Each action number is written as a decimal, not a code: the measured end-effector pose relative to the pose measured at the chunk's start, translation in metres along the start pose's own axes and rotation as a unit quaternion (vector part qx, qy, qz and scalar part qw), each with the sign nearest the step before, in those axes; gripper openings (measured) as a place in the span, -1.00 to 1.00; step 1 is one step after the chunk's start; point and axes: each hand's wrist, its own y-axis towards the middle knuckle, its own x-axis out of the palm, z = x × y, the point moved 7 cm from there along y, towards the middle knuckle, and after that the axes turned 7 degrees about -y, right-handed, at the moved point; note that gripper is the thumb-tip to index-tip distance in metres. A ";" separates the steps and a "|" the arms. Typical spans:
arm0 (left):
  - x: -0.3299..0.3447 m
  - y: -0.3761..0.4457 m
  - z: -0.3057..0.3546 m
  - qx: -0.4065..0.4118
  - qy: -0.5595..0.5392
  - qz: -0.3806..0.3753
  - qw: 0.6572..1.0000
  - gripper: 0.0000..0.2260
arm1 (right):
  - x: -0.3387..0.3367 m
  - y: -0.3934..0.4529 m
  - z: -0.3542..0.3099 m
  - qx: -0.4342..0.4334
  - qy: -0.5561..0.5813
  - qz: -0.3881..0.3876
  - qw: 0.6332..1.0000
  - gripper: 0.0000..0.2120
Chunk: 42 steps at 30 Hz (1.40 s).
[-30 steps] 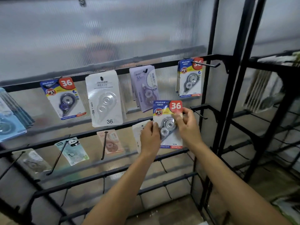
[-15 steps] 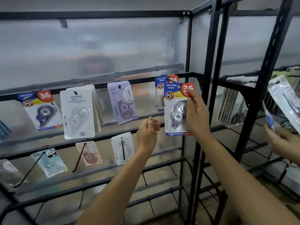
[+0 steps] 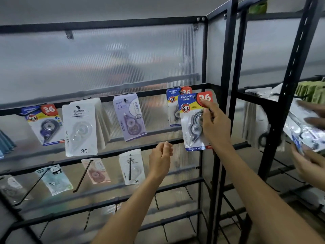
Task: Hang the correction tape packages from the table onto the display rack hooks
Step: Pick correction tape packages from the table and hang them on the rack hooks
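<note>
Up top, five hung packages (image 3: 129, 117).

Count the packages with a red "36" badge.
3: one on the top rail's far left, one hung at its right end, and one gripped by the right hand just in front of it. More may hang hidden behind.
</note>
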 end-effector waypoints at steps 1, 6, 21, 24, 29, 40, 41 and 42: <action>0.001 0.000 -0.001 0.000 0.004 -0.001 1.000 -0.79 | -0.001 0.000 0.001 -0.001 0.001 0.005 1.000 -0.73; 0.007 0.001 -0.002 0.002 0.022 -0.005 1.000 -0.79 | -0.003 0.008 0.008 -0.009 -0.031 0.001 0.999 -0.72; 0.007 0.020 -0.002 -0.012 0.127 -0.001 0.992 -0.79 | 0.085 0.074 0.043 -0.005 -0.204 -0.144 0.968 -0.63; 0.003 0.022 -0.001 -0.012 0.175 -0.002 0.984 -0.76 | 0.093 0.069 0.052 0.003 -0.223 -0.149 0.963 -0.53; -0.009 0.017 -0.001 -0.001 0.221 0.008 0.975 -0.80 | 0.091 0.022 0.053 -0.030 -0.230 -0.070 0.970 -0.53; -0.123 -0.063 -0.005 0.003 0.373 0.077 0.925 -0.74 | 0.171 -0.140 -0.040 -0.150 -0.122 -0.250 0.949 -0.65; -0.140 -0.077 -0.003 -0.001 0.394 0.087 0.915 -0.72 | 0.180 -0.158 -0.051 -0.155 -0.113 -0.270 0.944 -0.64; -0.159 -0.093 -0.001 -0.005 0.411 0.101 0.906 -0.70 | 0.189 -0.178 -0.064 -0.158 -0.102 -0.289 0.939 -0.62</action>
